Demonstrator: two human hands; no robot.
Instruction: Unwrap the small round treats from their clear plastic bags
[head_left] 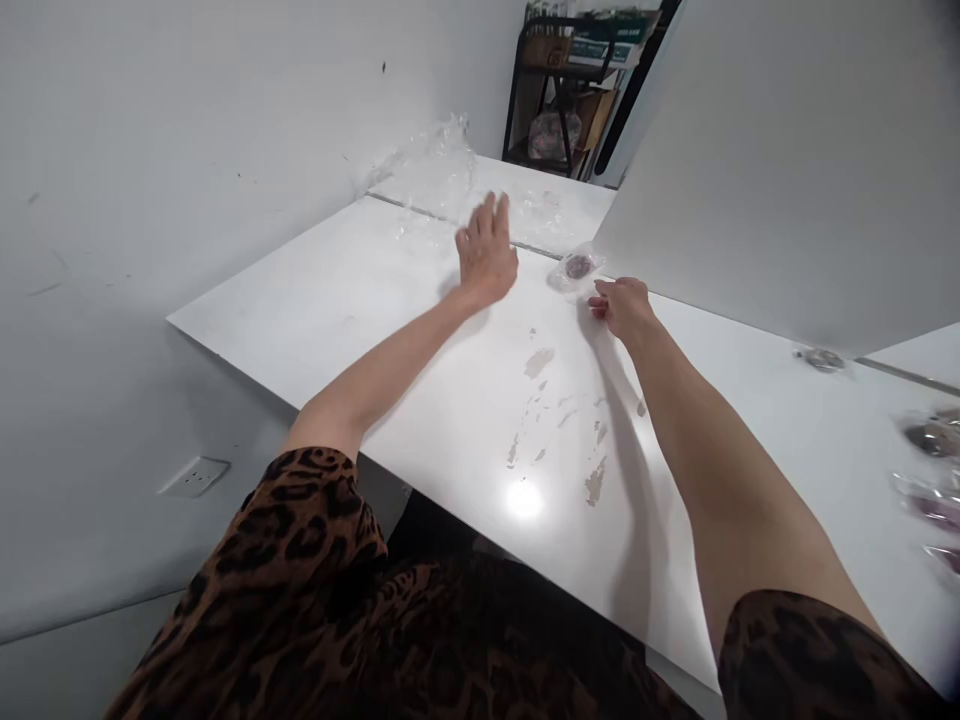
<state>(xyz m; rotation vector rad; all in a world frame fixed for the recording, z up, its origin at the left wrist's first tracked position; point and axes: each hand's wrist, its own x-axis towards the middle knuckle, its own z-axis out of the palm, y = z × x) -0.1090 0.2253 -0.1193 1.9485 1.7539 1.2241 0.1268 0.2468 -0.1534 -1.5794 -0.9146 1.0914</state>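
Observation:
My left hand (487, 258) is over the far part of the white table, its fingers stretched forward and slightly apart, with nothing in them. Just beyond it lies a loose heap of crumpled clear plastic wrappers (442, 165). My right hand (624, 305) is to the right, fingers curled in. Close by its fingertips sits a small clear plastic packet (579, 266) with a dark purplish round item inside. Whether the fingertips pinch the packet's edge, I cannot tell.
The white table (300, 280) has worn patches (538, 362) and a seam across its far part. A white panel (780, 160) stands at the right rear. More wrapped items (934, 437) lie at the right, one packet (823, 359) by the panel. Behind is a black shelf rack (559, 85). A wall is left.

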